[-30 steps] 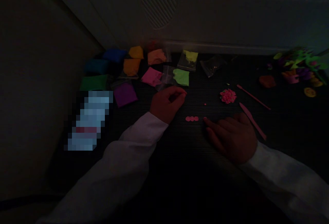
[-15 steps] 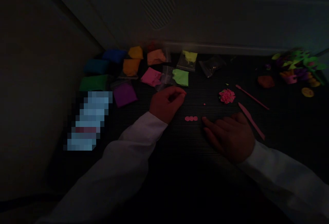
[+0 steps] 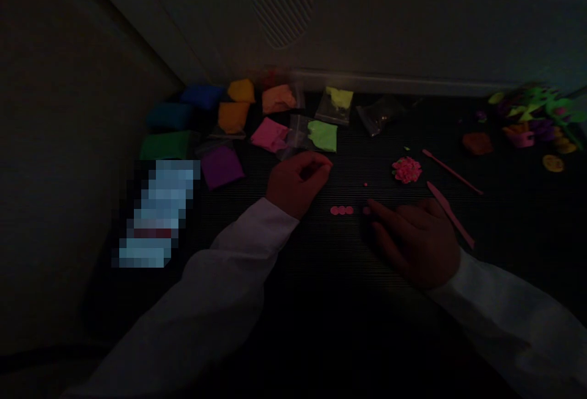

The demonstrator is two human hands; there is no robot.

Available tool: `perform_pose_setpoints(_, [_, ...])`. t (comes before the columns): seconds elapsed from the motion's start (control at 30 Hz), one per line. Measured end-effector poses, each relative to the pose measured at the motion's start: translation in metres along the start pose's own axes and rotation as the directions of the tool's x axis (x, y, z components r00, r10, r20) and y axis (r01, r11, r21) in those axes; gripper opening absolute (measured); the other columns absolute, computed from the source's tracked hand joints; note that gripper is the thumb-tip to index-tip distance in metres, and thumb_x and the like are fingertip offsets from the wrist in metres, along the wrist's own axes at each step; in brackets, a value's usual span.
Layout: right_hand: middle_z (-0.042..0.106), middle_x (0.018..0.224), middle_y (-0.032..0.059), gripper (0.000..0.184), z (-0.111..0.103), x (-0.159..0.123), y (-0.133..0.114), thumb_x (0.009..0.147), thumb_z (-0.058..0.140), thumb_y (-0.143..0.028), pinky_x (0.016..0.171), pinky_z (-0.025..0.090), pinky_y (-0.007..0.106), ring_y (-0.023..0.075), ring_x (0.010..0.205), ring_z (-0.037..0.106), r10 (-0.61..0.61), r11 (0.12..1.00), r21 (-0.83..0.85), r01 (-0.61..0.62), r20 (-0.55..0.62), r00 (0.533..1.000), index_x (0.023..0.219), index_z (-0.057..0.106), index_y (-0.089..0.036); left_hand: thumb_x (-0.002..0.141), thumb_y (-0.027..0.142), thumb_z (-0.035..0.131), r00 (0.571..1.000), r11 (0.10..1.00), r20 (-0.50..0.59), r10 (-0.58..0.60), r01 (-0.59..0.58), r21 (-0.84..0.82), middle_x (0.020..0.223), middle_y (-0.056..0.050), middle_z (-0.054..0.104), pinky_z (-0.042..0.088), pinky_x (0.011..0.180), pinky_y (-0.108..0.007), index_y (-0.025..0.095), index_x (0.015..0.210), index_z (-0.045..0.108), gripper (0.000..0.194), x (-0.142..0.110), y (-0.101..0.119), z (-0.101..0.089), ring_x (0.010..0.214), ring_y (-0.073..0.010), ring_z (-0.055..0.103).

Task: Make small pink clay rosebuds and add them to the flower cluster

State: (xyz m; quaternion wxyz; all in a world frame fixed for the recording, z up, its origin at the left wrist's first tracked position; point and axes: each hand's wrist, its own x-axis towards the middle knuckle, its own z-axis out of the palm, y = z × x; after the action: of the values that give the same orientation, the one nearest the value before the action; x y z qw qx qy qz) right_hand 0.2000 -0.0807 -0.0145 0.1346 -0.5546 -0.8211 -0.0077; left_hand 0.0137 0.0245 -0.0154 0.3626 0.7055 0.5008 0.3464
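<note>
A shadowed disc [image 3: 366,210] lies just beside the index fingertip of the right hand [image 3: 415,237]; in this dim light, contact is hard to judge. That hand has its index finger extended and thumb parted from it, nothing visible between them. The left hand [image 3: 297,184] is curled, thumb meeting index finger; I cannot tell whether they pinch anything. Between the hands, three flat, round pink pieces [image 3: 342,210] form a touching row, with a tiny ball [image 3: 365,184] beyond the disc. The flower [image 3: 406,170] has dense, ruffled petals. Clear plastic bags [image 3: 334,106] hold soft-looking lumps. The table [image 3: 298,264] is finely ribbed, its near part lost in darkness; a screen [image 3: 158,212] is pixelated.
</note>
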Motion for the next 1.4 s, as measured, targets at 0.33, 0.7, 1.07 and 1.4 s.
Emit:
perform_pose_setpoints(0.33, [0.056, 0.065, 0.0005, 0.028, 0.002, 0.002, 0.001, 0.079, 0.046, -0.029, 0.067, 0.026, 0.031, 0.0121, 0.060, 0.046, -0.012, 1.000, -0.014, 0.012, 0.041, 0.999, 0.103, 0.058, -0.020, 0.070, 0.026, 0.053, 1.000, 1.000, 0.002, -0.005, 0.005, 0.010, 0.063, 0.002, 0.061, 0.041, 0.053, -0.021, 0.017, 0.075, 0.062, 0.014, 0.001, 0.000, 0.000, 0.056, -0.0088, 0.052])
perform_pose_setpoints(0.7, [0.056, 0.068, 0.0005, 0.029, 0.001, 0.006, 0.004, 0.078, 0.047, -0.027, 0.065, 0.031, 0.028, 0.0121, 0.062, 0.047, 0.123, 0.985, 0.119, -0.122, -0.002, 0.992, 0.105, 0.055, -0.018, 0.070, 0.025, 0.052, 1.000, 1.000, 0.006, 0.009, -0.009, -0.009, 0.066, 0.002, 0.062, 0.041, 0.056, -0.021, 0.016, 0.076, 0.062, 0.015, 0.001, -0.001, 0.000, 0.058, -0.0091, 0.053])
perform_pose_setpoints(1.07, [0.059, 0.071, 0.0012, 0.020, 0.001, 0.012, 0.003, 0.079, 0.047, -0.031, 0.064, 0.032, 0.028, 0.0125, 0.065, 0.052, 0.156, 0.971, 0.171, -0.168, 0.084, 0.984, 0.087, 0.062, -0.020, 0.070, 0.025, 0.052, 1.000, 1.000, 0.003, 0.013, -0.013, -0.017, 0.064, 0.001, 0.061, 0.041, 0.056, -0.021, 0.016, 0.075, 0.061, 0.014, 0.001, -0.002, 0.001, 0.056, -0.0087, 0.052])
perform_pose_setpoints(1.4, [0.060, 0.076, 0.0009, 0.018, 0.000, 0.015, 0.006, 0.078, 0.049, -0.028, 0.064, 0.036, 0.027, 0.0126, 0.068, 0.053, 0.201, 0.953, 0.212, -0.215, 0.086, 0.976, 0.088, 0.061, -0.020, 0.070, 0.024, 0.052, 1.000, 0.999, -0.001, 0.030, -0.030, -0.026, 0.065, 0.001, 0.061, 0.041, 0.056, -0.021, 0.015, 0.075, 0.062, 0.014, 0.001, -0.003, 0.002, 0.057, -0.0085, 0.052])
